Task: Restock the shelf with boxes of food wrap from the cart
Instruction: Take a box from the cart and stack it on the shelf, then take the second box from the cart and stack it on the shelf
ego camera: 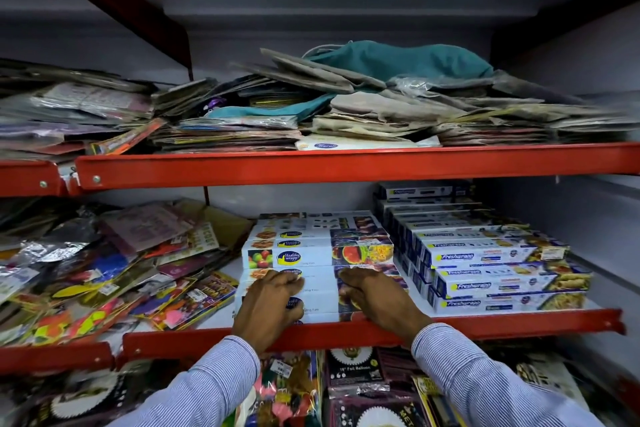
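Food wrap boxes (320,274) stacked on shelf (485,321), under both flat, open grips (268,302) (375,298)

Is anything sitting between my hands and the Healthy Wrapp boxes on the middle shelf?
Nothing visible. The left hand and right hand already rest flat on the front of the Healthy Wrapp boxes, just above the red shelf edge.

Red shelf rails (346,163) run across grey back panels (311,10). The boxes (318,255) under both hands are white with dark blue oval logos and fruit photos (red watermelon, green apples). Right of the hands, another stack (502,284) is blue and white with yellow lettering. The sleeves (485,388) carry fine blue-and-white stripes. Left of the hands, packets (104,288) look multicoloured, perhaps pink, yellow and silver. Above, a teal cloth (408,59) tops brownish paper.
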A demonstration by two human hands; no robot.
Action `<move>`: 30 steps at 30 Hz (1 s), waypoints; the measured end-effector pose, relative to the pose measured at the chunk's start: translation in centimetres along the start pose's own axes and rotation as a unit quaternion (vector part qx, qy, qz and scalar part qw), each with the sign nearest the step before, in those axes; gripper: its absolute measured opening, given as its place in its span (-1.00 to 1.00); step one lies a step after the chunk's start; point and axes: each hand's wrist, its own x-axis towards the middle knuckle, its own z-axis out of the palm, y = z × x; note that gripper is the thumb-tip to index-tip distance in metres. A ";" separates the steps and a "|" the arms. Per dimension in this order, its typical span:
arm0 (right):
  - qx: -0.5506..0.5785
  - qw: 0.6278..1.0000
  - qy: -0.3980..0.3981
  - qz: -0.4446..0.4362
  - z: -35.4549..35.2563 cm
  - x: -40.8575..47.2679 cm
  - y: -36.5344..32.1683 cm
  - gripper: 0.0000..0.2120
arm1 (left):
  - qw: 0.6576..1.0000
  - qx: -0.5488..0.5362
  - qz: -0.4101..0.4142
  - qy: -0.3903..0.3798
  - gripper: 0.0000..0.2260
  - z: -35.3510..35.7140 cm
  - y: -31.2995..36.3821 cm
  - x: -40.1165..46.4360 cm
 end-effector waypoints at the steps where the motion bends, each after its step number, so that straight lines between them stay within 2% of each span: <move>1: -0.003 1.000 0.000 0.006 -0.1 -0.1 -0.2 -0.75 | 1.000 0.005 0.001 -0.001 -0.60 0.2 0.0 -0.1; 4: -0.037 0.999 -0.002 0.005 0.0 -0.4 -0.5 -0.76 | 0.999 0.053 0.008 -0.003 -0.57 0.5 -0.1 -0.6; 6: -0.089 0.996 -0.013 0.006 0.5 -0.9 -0.5 -0.60 | 0.996 0.086 0.013 0.018 -0.49 0.4 0.1 -1.4; 8: -0.115 0.993 0.004 0.000 1.1 -2.0 -0.8 -0.47 | 0.995 0.085 0.021 0.052 -0.41 -0.1 1.1 -3.0; 11: -0.117 0.992 0.053 -0.008 1.5 -4.8 -1.9 -0.43 | 0.993 0.069 0.047 0.083 -0.34 -0.8 3.2 -6.5; 14: -0.107 0.992 0.071 0.000 2.7 -9.5 -3.0 -0.41 | 0.996 0.051 0.041 0.065 -0.32 -0.5 4.5 -11.1; 19: -0.083 0.995 0.036 0.040 8.0 -17.3 -2.7 -0.42 | 1.000 0.012 0.008 -0.014 -0.36 3.2 4.6 -19.5; 23: -0.023 0.997 -0.024 0.065 13.7 -23.6 -1.8 -0.46 | 0.992 -0.021 -0.051 -0.110 -0.38 7.5 4.7 -26.7; 27: 0.013 0.985 -0.135 0.110 20.1 -30.0 -0.8 -0.50 | 0.967 -0.043 -0.104 -0.227 -0.38 12.2 5.4 -34.5; 30: 0.048 0.964 -0.219 0.144 25.0 -34.0 -0.4 -0.54 | 0.944 -0.076 -0.143 -0.288 -0.40 15.5 5.9 -39.5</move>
